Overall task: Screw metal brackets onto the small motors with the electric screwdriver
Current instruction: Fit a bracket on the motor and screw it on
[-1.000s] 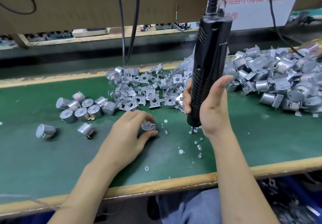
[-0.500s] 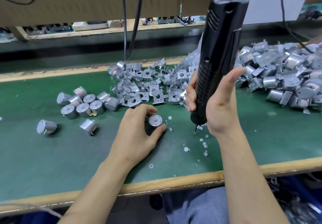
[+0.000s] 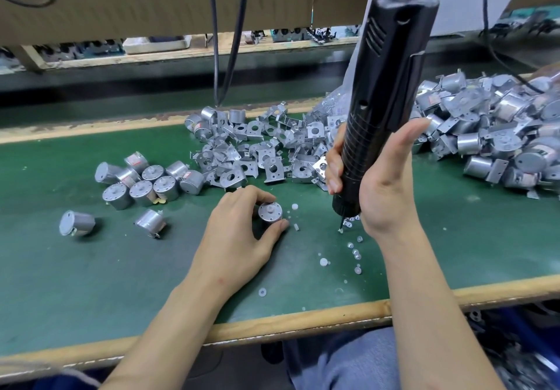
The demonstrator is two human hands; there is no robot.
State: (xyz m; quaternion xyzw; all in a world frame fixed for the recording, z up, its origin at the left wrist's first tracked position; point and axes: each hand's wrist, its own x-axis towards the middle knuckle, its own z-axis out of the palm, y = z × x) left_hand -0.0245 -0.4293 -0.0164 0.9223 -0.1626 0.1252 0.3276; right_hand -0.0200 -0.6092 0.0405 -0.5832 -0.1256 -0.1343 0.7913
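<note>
On green mat, left hand pinches motor beside right hand's screwdriver.

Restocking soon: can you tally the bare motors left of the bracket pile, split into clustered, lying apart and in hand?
Clustered motors: 9
Motors lying apart: 2
Motor in the left hand: 1
Total: 12

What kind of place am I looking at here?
Likely a factory assembly bench: heaps of small motors and loose metal brackets on a green work mat, and a corded electric screwdriver in hand.
</note>
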